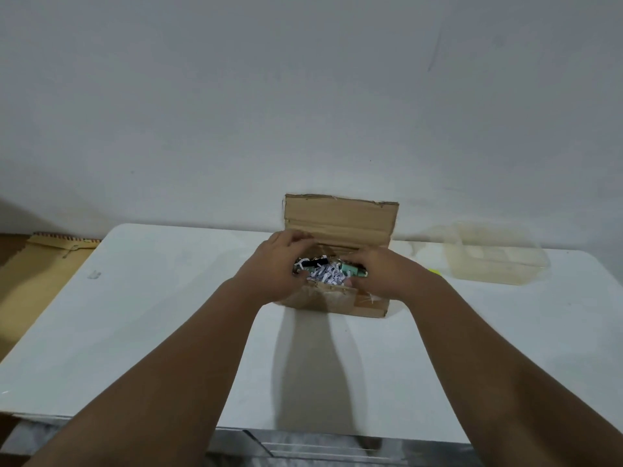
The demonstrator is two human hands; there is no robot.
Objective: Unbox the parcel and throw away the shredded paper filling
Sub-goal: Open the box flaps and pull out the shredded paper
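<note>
A brown cardboard box [338, 299] stands on the white table [161, 318], its lid flap [340, 219] raised against the wall. Inside lies white shredded paper [326, 274] with a black item [308, 263] and a green item [350, 268] on top. My left hand [274, 264] reaches into the left end of the box, fingers curled over the paper and the black item. My right hand [384, 273] reaches into the right end, fingers curled at the green item. How firmly either hand grips is hidden by the fingers.
A clear plastic container [495, 261] sits on the table to the right of the box, with a small yellow-green thing [435, 271] beside it. A brown envelope [37, 267] lies left of the table. The grey wall rises directly behind the box.
</note>
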